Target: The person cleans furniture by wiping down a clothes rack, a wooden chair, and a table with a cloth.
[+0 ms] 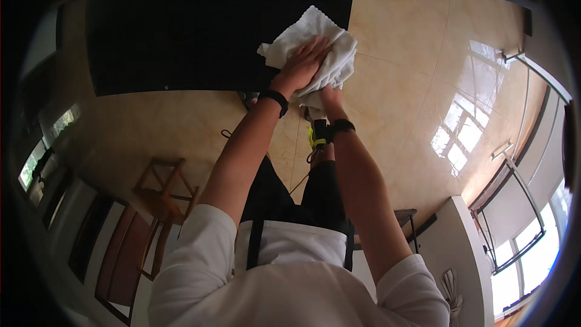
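A white cloth [313, 25], crumpled and partly folded, lies over the near right corner of a black flat surface [204, 27], likely a tabletop. My left hand [302, 66] rests flat on top of it, fingers stretched forward and slightly apart. At the cloth's near right edge is my right hand [332, 96]; its fingers are hidden beneath the cloth, so its grip is unclear. Black bands circle both wrists. Beside the right wrist is a small black device [321, 131] with a yellow-green strap.
A wooden stool or chair [159, 195] stands behind me on the left. Beige tiled floor [399, 100] extends to the right, reflecting window light. A metal-framed rack [522, 218] stands along the right by a bright window. A low white wall [463, 245] is behind me, right.
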Demonstrator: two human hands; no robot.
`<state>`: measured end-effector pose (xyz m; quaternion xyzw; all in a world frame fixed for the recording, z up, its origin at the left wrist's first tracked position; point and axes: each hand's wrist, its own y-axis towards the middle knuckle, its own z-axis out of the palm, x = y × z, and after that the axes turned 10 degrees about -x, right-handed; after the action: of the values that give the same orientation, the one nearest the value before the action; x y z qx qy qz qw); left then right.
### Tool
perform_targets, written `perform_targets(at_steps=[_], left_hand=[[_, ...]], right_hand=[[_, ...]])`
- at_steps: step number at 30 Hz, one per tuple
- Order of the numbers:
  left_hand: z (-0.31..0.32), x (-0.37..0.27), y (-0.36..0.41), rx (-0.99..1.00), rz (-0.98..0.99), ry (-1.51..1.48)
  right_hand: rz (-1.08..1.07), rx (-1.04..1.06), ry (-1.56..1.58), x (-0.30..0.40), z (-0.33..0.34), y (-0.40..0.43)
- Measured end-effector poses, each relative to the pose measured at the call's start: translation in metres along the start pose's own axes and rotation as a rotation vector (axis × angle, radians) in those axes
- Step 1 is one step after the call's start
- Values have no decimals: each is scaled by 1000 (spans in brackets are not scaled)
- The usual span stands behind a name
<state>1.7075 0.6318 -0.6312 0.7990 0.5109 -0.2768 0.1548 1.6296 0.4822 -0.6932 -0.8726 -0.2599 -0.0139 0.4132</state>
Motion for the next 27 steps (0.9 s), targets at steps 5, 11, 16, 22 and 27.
perform_targets(at_steps=[5, 11, 16, 22, 27], left_hand=[[-17, 21, 5, 27, 96, -144], [-36, 59, -39, -41, 14, -251], [-88, 135, -98, -17, 6, -207], [-152, 227, -144, -151, -155, -67], [-212, 320, -208, -301, -337, 275]], right_hand=[[-87, -11, 185, 9, -10, -17], [60, -96, 348, -6, -19, -4], [18, -68, 189, 11, -9, -16], [-742, 380, -585, 100, 62, -26], [-758, 465, -458, 179, 170, -82]])
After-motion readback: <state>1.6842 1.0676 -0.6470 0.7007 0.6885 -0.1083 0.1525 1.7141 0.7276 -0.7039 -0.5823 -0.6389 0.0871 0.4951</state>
